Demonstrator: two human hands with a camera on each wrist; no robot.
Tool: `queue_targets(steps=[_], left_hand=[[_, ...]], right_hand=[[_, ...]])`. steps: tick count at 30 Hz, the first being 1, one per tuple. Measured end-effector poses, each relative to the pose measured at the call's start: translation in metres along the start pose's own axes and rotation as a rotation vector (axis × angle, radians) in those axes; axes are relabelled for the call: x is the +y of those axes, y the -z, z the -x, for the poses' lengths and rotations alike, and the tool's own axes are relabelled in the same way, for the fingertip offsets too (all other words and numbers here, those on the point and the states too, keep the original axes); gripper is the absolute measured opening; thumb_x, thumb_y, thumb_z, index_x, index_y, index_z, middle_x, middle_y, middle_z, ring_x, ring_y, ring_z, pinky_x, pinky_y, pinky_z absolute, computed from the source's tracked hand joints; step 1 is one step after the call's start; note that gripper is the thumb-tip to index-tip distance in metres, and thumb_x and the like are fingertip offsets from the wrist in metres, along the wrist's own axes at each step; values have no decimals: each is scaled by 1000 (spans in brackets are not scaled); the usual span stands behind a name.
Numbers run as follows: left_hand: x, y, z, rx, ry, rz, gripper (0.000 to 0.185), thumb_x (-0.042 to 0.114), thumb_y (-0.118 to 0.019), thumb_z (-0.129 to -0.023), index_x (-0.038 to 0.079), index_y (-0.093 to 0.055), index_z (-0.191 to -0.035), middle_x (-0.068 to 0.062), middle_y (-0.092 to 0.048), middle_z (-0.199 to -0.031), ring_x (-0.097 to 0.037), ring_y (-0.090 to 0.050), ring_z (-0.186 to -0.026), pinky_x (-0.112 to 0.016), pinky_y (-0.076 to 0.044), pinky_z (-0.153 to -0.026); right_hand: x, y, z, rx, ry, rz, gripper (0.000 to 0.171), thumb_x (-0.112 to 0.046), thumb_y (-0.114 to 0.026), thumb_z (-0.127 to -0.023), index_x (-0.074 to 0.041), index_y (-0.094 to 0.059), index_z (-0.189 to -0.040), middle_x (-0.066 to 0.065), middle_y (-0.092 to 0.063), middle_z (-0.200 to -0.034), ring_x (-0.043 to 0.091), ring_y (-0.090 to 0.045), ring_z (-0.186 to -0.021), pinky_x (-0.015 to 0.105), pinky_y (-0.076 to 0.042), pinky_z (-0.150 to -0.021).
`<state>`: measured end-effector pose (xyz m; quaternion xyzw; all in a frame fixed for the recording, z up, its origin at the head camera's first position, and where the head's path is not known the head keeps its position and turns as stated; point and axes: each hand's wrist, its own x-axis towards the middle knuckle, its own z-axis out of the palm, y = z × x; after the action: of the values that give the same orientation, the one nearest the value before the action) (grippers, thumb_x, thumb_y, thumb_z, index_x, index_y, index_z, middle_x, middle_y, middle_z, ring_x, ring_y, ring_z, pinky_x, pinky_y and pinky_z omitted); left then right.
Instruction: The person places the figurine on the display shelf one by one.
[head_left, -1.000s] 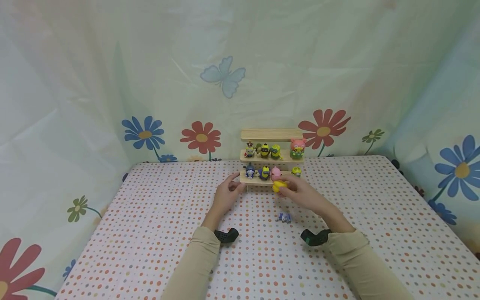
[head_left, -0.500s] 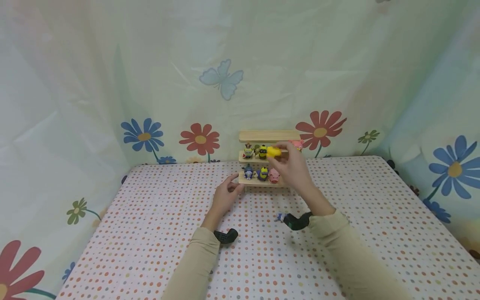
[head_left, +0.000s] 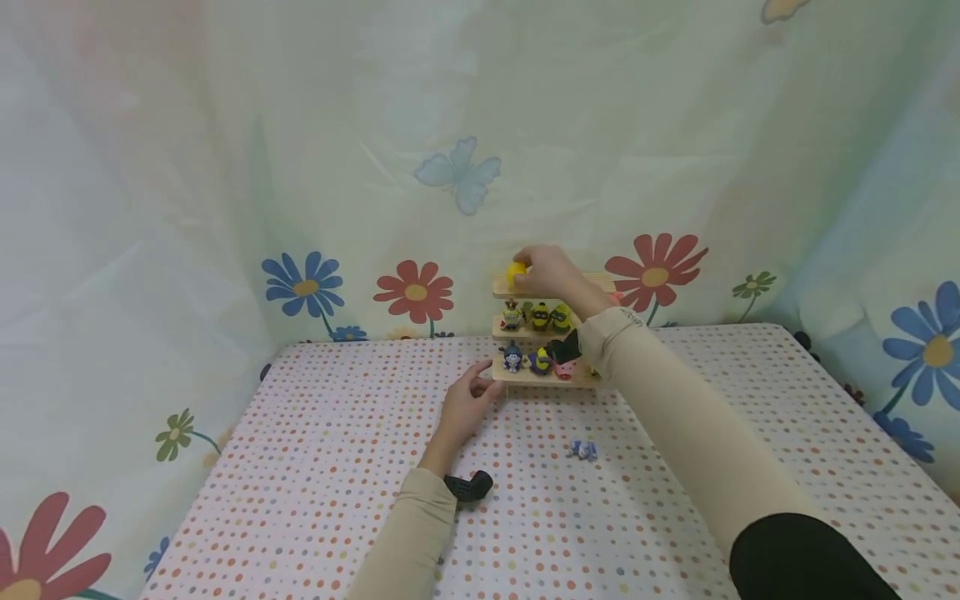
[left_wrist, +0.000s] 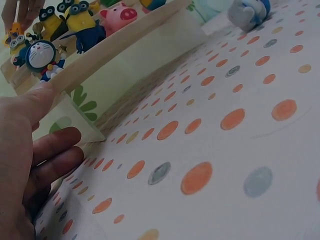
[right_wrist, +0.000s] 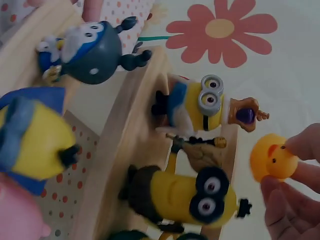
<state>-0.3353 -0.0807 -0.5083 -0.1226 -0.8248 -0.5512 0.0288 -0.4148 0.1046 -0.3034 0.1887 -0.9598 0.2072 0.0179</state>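
Observation:
A small three-tier wooden shelf (head_left: 551,377) stands at the back of the table against the flowered curtain. My right hand (head_left: 546,268) pinches a small yellow duck toy (head_left: 515,273) (right_wrist: 271,157) at the left end of the top tier. My left hand (head_left: 468,404) rests at the shelf's lower left end, thumb (left_wrist: 36,102) touching the bottom board (left_wrist: 120,47), fingers loosely bent. Small figures fill the middle and bottom tiers: yellow goggled ones (right_wrist: 187,195), a blue cat figure (left_wrist: 40,57), a pink pig (left_wrist: 117,15).
A small blue-and-white figure (head_left: 583,451) lies on the dotted tablecloth (head_left: 337,467) in front of the shelf, right of my left hand. The floral curtain (head_left: 420,167) closes off the back and both sides. My right forearm (head_left: 675,425) crosses the shelf's right part.
My right hand carried the yellow duck from in front of the bottom tier up past the middle tier to the top tier's left end. My left hand stayed at the shelf's lower left end.

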Motion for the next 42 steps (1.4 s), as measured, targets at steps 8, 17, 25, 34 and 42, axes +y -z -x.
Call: queue_targets(steps=[8,17,25,34,42], left_hand=[[4,1,-2,4,4,-4,57,51,-60,-89,25,-48,-138,1,-72,-100,-9,-66,-88,-29,-51,-81],[2,1,-2,9,8,-13,57,50,-61,-88,25,-49,-138,2,-72,-97,-9,-65,-85,-30,-50,-81],[4,12,-1,20,5,-35,57,50,-61,-88,25,-49,-138,1,-72,-98,-10,-65,-87,-29,-51,-79],[0,22,-2,20,23,-57,59,54,-59,-88,27,-48,-139,2,-71,-100,-11,-64,-90,-29,-49,-76],[-1,9,-2,21,8,-47,61,56,-59,-87,26,-48,-138,2,-72,-99,-10,-64,-89,-28,-49,-75]], right_hand=[[-7,-5,-16,-36,4,41,46,-17,-54,-93,6,-50,-133,25,-56,-130,37,-52,-120,46,-43,-99],[-3,-4,-7,74,-58,-50,46,-31,-55,-96,1,-55,-129,22,-61,-119,33,-58,-107,44,-47,-92],[13,6,60,115,-35,158,42,-24,-62,-93,-1,-59,-127,22,-60,-117,35,-58,-106,47,-49,-86],[20,-25,62,61,-85,429,50,-36,-70,-86,-10,-60,-127,16,-62,-119,36,-51,-114,48,-48,-89],[30,-23,62,126,-83,414,38,-25,-72,-86,-9,-65,-119,13,-67,-111,32,-56,-105,46,-52,-80]])
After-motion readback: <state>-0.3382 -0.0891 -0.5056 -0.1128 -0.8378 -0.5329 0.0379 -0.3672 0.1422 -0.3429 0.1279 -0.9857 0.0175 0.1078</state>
